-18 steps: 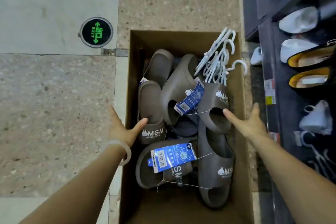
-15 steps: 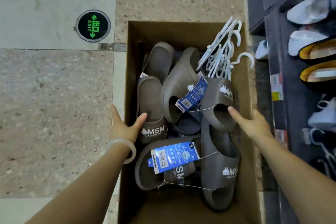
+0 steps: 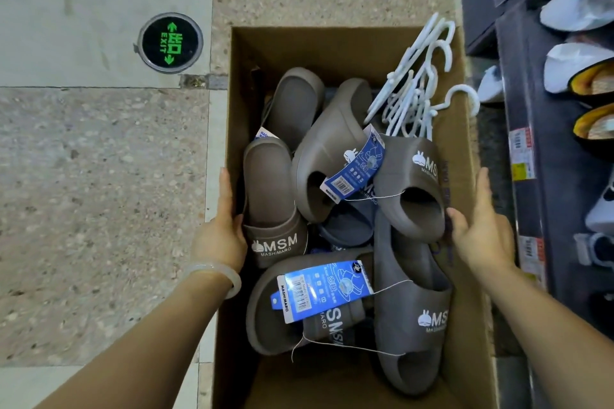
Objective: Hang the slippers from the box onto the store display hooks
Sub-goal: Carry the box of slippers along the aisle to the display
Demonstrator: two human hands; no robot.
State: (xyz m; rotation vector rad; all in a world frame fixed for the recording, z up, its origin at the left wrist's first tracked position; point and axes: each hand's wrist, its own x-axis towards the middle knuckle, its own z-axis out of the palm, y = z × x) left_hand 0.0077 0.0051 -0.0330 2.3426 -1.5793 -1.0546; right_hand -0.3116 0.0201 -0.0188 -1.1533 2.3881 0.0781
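Note:
An open cardboard box (image 3: pixel 332 46) stands on the floor below me. Several grey-brown slippers marked MSM lie jumbled in it, one by the left wall (image 3: pixel 270 196), one at the right (image 3: pixel 412 189), one near the front (image 3: pixel 408 315). Blue price tags (image 3: pixel 320 292) hang on strings from two of them. A bundle of white plastic hangers (image 3: pixel 412 93) rests in the far right corner. My left hand (image 3: pixel 222 229) clasps the left wall, thumb inside and fingers outside. My right hand (image 3: pixel 481 229) clasps the right wall the same way, its thumb beside a slipper.
A dark display shelf (image 3: pixel 531 109) runs along the right, close to the box, holding white-wrapped and yellow-lined shoes (image 3: pixel 594 83). A round green exit marker (image 3: pixel 171 42) is set in the stone floor at the left.
Both hands have spread outward from above the slippers to the box's side walls and closed on them. The view has shifted slightly closer to the box.

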